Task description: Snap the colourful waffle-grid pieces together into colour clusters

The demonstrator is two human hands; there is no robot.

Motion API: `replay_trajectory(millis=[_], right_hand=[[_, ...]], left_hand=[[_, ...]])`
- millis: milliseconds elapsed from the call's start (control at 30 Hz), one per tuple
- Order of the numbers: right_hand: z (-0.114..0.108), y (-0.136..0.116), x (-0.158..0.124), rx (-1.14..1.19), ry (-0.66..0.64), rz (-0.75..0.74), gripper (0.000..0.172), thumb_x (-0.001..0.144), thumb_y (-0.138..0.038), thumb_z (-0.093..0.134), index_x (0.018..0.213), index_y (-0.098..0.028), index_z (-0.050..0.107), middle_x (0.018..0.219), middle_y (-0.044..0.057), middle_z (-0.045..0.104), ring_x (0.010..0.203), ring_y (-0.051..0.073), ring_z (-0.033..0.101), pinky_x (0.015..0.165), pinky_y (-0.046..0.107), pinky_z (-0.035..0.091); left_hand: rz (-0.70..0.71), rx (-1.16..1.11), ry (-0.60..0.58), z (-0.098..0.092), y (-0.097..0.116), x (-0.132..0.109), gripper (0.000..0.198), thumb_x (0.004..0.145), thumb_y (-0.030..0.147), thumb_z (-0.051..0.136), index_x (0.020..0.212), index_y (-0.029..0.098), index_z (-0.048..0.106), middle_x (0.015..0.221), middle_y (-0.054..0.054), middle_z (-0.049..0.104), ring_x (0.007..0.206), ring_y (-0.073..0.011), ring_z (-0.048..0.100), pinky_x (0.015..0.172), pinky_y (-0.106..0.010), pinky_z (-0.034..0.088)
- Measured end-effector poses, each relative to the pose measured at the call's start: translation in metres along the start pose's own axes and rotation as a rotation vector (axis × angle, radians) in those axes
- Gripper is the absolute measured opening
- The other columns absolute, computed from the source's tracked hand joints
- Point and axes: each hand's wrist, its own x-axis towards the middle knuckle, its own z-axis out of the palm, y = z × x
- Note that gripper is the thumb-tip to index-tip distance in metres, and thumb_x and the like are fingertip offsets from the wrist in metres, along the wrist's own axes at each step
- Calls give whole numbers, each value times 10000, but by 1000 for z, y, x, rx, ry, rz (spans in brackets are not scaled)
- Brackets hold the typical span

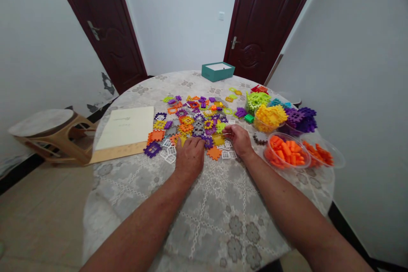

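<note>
A heap of plastic interlocking building pieces (199, 126) in purple, orange, yellow, lime, grey and white spreads over the table. My left hand (190, 156) lies palm down on its near edge, thumb apart from the fingers; the fingertips touch yellow and purple pieces and partly hide them. At the heap's right side is my right hand (239, 139), loosely curved with fingers apart, beside a lime piece (220, 126). I make out nothing held in it. White window-shaped pieces (168, 151) lie left of my left hand, and an orange square piece (214, 153) sits between both hands.
Tubs of sorted pieces stand on the right: orange (287, 153), yellow (270, 118), purple (299, 120) and lime (256, 100). A green box (218, 72) is at the back. A pale board (127, 129) lies left on the round table (216, 204); beyond is a wooden stool (63, 136).
</note>
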Motion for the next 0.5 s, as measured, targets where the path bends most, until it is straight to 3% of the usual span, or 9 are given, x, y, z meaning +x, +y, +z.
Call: replay_trajectory(millis=[267, 433, 500], right_hand=[[-4, 4, 0, -73, -37, 14, 356, 875, -542, 656, 925, -202, 748, 890, 62, 783, 863, 222, 732, 774, 346, 588], [-3, 5, 0, -88, -56, 0, 324, 861, -517, 670, 912, -208, 753, 870, 57, 782, 860, 224, 730, 786, 349, 585], [-1, 5, 0, -112, -59, -10, 321, 862, -518, 669, 912, -212, 754, 885, 56, 788, 859, 224, 730, 797, 357, 588]], left_hand=[[65, -6, -103, -9, 0, 7, 242, 1011, 229, 509, 1142, 220, 712, 1220, -116, 729, 1109, -296, 654, 1030, -498, 432], [25, 27, -61, -6, 2, 5, 405, 962, 240, 604, 1365, 245, 642, 1475, -136, 604, 1262, -343, 596, 1127, -587, 363], [36, 17, -67, -5, -2, 3, 427, 953, 253, 633, 1379, 275, 639, 1472, -122, 613, 1307, -351, 569, 1153, -611, 330]])
